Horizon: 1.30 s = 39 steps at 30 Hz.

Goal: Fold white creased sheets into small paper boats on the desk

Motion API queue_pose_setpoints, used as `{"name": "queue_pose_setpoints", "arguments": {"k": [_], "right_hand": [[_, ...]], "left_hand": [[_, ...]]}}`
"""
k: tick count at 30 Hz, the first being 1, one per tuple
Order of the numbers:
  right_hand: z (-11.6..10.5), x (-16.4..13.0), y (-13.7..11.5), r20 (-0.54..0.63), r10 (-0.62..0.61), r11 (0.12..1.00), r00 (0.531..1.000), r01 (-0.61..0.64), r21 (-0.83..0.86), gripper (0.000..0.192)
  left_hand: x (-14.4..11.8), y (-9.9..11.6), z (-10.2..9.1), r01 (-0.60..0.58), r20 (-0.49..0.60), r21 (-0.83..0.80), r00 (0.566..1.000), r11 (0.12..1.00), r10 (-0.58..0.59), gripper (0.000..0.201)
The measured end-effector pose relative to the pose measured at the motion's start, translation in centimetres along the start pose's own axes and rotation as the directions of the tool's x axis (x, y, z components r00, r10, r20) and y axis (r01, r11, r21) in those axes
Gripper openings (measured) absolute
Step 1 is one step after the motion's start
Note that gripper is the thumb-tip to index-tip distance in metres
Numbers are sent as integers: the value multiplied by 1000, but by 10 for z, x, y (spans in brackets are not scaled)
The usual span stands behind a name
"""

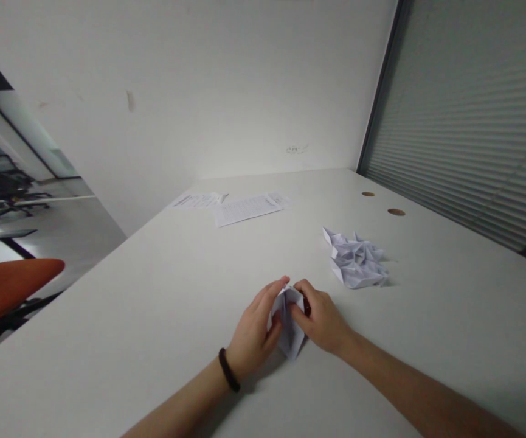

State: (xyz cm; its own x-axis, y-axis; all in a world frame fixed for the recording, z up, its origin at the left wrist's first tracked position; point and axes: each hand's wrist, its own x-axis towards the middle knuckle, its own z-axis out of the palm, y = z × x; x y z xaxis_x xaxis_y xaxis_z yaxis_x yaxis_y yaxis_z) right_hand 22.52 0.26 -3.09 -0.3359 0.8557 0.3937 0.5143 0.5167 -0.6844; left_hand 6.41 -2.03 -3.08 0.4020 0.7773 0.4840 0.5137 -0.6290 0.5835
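A small folded piece of white paper (289, 331) rests on the white table (153, 292) between both hands. My left hand (256, 331), with a dark band at its wrist, presses the paper's left side with fingers curled over the top. My right hand (321, 322) pinches the paper's upper right edge. A pile of finished folded white paper shapes (356, 260) lies a short way to the right and behind my right hand.
Printed sheets of paper (247, 208) lie at the far middle of the table near the wall. Two round cable holes (396, 212) sit at the far right by the window blinds (472, 140). An orange chair (10, 286) stands off the table's left edge.
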Motion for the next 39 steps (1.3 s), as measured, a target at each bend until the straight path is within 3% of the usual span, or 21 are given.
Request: {"name": "queue_pose_setpoints", "arguments": {"k": [6,13,18,22,29,33,36,39], "right_hand": [[1,2,3,-15,47,998,999,-47,30,8],[4,-2,-8,133,-61,994,989,49,93,17],[4,-3,-9,65,-39,998,997,35,55,15],[4,-4,-9,-42,-32,999,999,31,-28,11],[4,0,-5,-104,17,999,994,-20,-27,25],[-1,3,5,-37,-88,992,995,91,87,33],[-9,6,15,60,-170,981,984,163,104,37],[-19,7,21,212,-184,983,960,180,37,38]], "left_hand": [[3,-2,1,83,-55,-16,995,996,-84,49],[5,0,4,173,-95,-51,980,984,-177,44],[5,0,4,256,-103,-67,960,964,-261,44],[4,-1,3,190,-88,-56,977,980,-195,43],[7,10,-2,39,1,-36,999,999,-39,49],[6,3,-4,-13,1,-18,1000,1000,13,54],[6,-13,-7,-88,34,98,996,991,85,52],[6,-26,-13,-145,227,244,970,959,89,44]]}}
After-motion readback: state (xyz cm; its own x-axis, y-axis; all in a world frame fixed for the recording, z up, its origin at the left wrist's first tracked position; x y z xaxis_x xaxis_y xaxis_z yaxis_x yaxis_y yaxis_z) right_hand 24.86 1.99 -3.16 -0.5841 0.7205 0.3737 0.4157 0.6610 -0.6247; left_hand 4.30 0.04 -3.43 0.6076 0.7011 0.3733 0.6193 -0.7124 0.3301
